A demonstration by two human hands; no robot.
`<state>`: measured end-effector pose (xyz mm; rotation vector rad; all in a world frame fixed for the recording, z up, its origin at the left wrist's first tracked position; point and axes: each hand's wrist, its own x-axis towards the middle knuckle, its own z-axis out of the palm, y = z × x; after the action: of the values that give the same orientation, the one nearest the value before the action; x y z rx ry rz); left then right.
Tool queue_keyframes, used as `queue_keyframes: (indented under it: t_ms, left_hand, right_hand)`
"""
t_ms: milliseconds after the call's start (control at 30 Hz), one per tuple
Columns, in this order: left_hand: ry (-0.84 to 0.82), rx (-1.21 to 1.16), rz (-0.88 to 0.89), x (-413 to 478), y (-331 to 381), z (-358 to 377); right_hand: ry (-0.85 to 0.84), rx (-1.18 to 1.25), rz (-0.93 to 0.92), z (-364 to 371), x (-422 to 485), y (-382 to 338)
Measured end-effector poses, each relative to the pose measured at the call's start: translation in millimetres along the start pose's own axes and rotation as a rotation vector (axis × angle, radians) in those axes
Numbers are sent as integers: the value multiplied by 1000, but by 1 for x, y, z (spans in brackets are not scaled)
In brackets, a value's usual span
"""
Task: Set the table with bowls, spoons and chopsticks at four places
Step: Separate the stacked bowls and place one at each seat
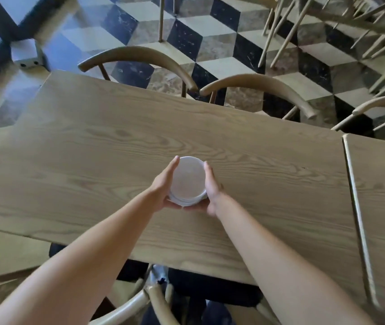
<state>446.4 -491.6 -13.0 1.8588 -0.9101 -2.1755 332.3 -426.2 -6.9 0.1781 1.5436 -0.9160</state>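
A stack of white bowls (188, 180) is over the middle of the wooden table (93, 141), nested one inside another. My left hand (163, 186) cups the stack's left side and reaches under it. My right hand (211, 187) presses against its right side, fingers straight. Both hands hold the stack together. Whether it rests on the table or hangs just above it I cannot tell. No spoons or chopsticks are in view.
Two wooden chairs (140, 59) (259, 86) stand at the table's far side, and another chair (154, 299) is at the near edge below my arms. A second table (383, 195) abuts on the right. More chairs (350, 26) are stacked at the far right.
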Motion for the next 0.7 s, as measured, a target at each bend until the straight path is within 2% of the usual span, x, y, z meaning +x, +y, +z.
queue_keyframes:
  t_ms: [367, 500, 567, 600, 633, 700]
  left_hand:
    - [-109, -57, -8, 25, 16, -16]
    - [-83, -108, 80, 28, 2, -21]
    - [11, -156, 178, 29, -19, -24]
    - [139, -100, 241, 31, -34, -26]
    - [301, 65, 324, 37, -53, -30]
    - [545, 633, 413, 44, -89, -36]
  right_hand:
    - [36, -17, -68, 20, 22, -8]
    - [116, -222, -257, 11, 18, -4]
    - [162, -360, -323, 5, 13, -3]
    - [199, -436, -338, 1, 11, -3]
    - [249, -533, -362, -1, 10, -3]
    - [343, -748, -456, -4, 9, -6]
